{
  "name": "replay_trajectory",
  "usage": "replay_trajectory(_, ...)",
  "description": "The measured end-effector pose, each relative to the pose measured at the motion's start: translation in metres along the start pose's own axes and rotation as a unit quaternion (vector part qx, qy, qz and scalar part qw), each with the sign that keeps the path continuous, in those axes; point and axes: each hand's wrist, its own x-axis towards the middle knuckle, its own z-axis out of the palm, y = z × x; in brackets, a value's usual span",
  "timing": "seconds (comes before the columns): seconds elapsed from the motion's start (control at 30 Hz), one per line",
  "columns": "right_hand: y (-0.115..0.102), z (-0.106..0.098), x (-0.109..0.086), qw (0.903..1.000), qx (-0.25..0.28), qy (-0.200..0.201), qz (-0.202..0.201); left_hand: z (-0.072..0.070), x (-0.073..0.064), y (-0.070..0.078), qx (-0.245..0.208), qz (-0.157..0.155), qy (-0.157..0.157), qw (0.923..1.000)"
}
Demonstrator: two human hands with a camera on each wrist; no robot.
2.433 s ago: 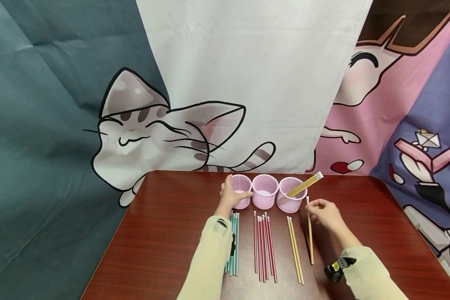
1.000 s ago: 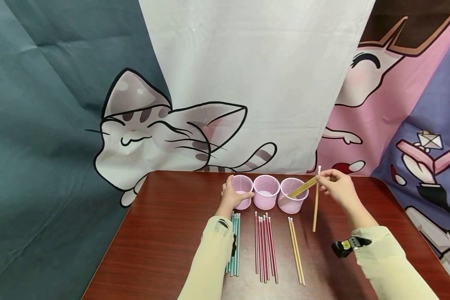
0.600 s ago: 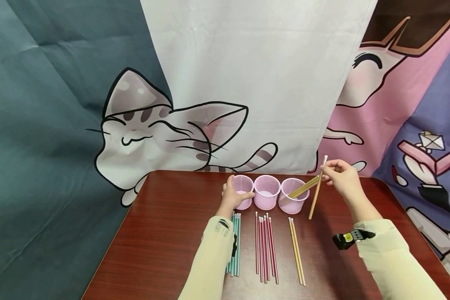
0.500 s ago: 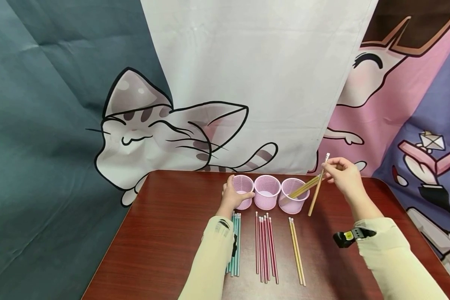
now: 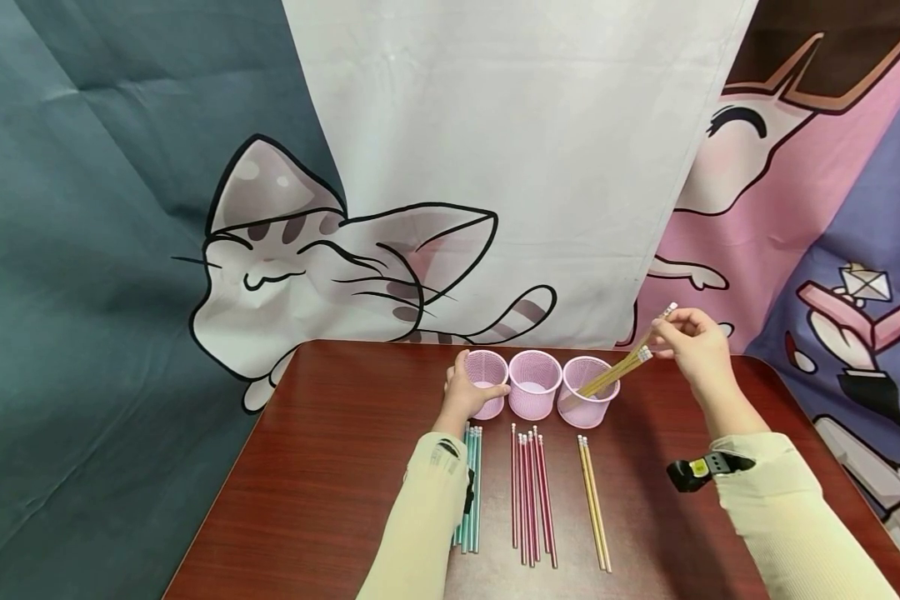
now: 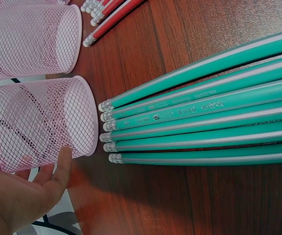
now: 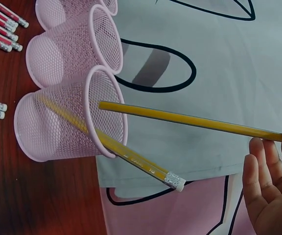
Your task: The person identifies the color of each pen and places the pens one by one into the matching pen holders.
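Three pink mesh pencil cups stand side by side at the back of the table. My left hand (image 5: 461,393) grips the left cup (image 6: 43,122) by its side, thumb and fingers around it. Between thumb and fingertips, my right hand (image 5: 696,350) pinches a yellow pencil (image 7: 190,120) near its eraser end. The pencil's lower end is at the mouth of the right cup (image 5: 585,412). Leaning in that cup are yellow pencils (image 7: 131,155), erasers up; their exact number is hard to tell. The middle cup (image 5: 534,396) holds no pencils.
On the brown table (image 5: 330,467), several green pencils (image 6: 190,115) lie before the left cup, partly under my left sleeve. Several red pencils (image 5: 531,500) lie before the middle cup, and two yellow pencils (image 5: 594,504) before the right one. A printed cloth (image 5: 540,167) hangs behind.
My right hand has lifted the yellow pencil off the table, raised it up and back, and tilted its lower end left toward the right cup. My left hand has stayed on the left cup.
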Motion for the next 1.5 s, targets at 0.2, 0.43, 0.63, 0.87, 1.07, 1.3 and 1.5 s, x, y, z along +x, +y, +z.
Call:
replay_trajectory(0.2,0.040,-0.017,0.018,0.9995,0.027,-0.012,-0.009,0.000,0.000,-0.001,-0.001,0.005,0.002,1.0000)
replay_trajectory(0.43,0.159,-0.064,0.073,0.9974,0.061,-0.039,-0.008,0.000,0.001,-0.002,-0.003,0.007,0.000,1.0000)
replay_trajectory(0.63,0.220,-0.069,0.085,0.9996,0.007,0.005,-0.026,0.001,0.002,-0.003,-0.002,0.005,0.001,1.0000)
replay_trajectory(0.87,0.150,-0.033,0.038,0.9994,-0.014,-0.027,0.016,0.001,0.000,0.001,-0.004,0.005,0.004,1.0000)
replay_trajectory(1.07,0.062,0.009,-0.011,0.9922,-0.118,-0.008,0.039,0.000,-0.002,0.002,-0.007,0.003,0.001,1.0000)
replay_trajectory(1.3,0.070,0.009,-0.014,0.9862,-0.152,0.002,0.066,-0.001,-0.002,0.003,-0.011,0.000,0.001,0.9999)
replay_trajectory(1.5,0.072,0.009,-0.015,0.9819,-0.169,0.021,0.084,-0.001,-0.002,0.002,-0.009,0.004,0.003,0.9999)
